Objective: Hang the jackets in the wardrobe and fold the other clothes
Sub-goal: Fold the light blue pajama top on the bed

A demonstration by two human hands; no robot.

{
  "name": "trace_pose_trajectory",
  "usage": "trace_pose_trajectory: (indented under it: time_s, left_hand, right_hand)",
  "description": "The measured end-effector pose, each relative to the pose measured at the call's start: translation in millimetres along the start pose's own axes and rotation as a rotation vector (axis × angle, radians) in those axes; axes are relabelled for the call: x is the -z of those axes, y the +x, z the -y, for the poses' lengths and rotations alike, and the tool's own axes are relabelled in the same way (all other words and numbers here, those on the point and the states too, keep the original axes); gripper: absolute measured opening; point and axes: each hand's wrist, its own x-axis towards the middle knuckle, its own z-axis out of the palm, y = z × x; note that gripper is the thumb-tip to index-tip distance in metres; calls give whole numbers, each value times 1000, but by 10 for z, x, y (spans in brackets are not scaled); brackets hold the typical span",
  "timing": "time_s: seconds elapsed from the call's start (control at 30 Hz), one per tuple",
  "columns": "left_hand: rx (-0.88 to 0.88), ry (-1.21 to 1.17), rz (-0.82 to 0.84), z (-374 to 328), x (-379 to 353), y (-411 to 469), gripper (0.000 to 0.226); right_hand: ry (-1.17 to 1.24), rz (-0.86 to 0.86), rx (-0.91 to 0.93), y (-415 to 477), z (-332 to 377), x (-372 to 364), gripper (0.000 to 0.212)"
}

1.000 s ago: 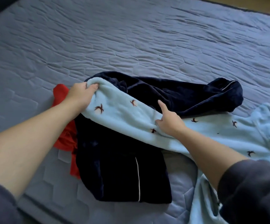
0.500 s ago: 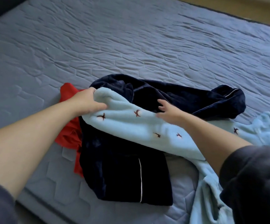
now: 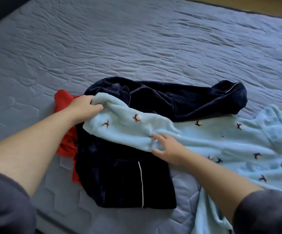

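Grips the fleece (image 3: pixel 204 141) end in the left hand (image 3: pixel 84 107), lays the right hand (image 3: pixel 169 149), fingers spread, on its edge, above navy garment (image 3: pixel 120 174), red cloth (image 3: pixel 64 102), bed (image 3: pixel 136 48).

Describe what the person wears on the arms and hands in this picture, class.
Both arms wear dark grey sleeves, left sleeve and right sleeve, ending near the elbow. Forearms are bare. The left hand and right hand show no gloves, rings or watch.
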Motion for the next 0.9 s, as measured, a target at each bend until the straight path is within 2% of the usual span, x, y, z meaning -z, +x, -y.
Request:
trace_pose_trajectory:
  time_s: [0.03, 0.1, 0.17, 0.2, 0.3, 0.37, 0.47, 0.53, 0.6, 0.67, 0.77, 0.9]
  left_hand:
    - [8, -34, 0, -28, -6, -7, 11]
    - [52, -135, -33, -93, -10, -6, 11]
    - [113, -216, -58, -154, 5, -9, 8]
    - [148, -269, -47, -180, 15, -15, 9]
    - [245, -461, 2, -246, 54, -47, 13]
    - [267, -478, -57, -277, 80, -38, 11]
    - [297, -428, -180, -322, 58, 9, 22]
    - [336, -395, -255, -364, 10, 27, 30]
    - [348, -306, -339, -406, -38, 52, 33]
    - [346, -177, -399, -473, -49, 61, 36]
    - [393, -98, -411, -584, -41, 86, 44]
    - [478, -51, -362, -691, -7, 172, 64]
  right_hand:
    - [-16, -16, 37, -48, -31, -21, 60]
    - [-80, -190, 35, -136, -91, -78, 53]
    - [-159, -364, -146, -237, -146, -156, 46]
    - [-193, -337, -290, -287, -179, -202, 51]
    - [-264, -44, -698, -405, -352, -323, 77]
    - [-192, -1, -749, -436, -477, -320, 83]
    - [-100, -133, -668, -495, -649, -218, 90]
    - [6, -286, -785, -567, -784, -112, 92]
    - [157, -367, -920, -645, -899, -63, 91]
    - [180, -398, -904, -713, -950, -75, 89]
    - [124, -485, -743, -759, -974, -161, 86]
    - [-263, -220, -510, -679, -984, -369, 92]
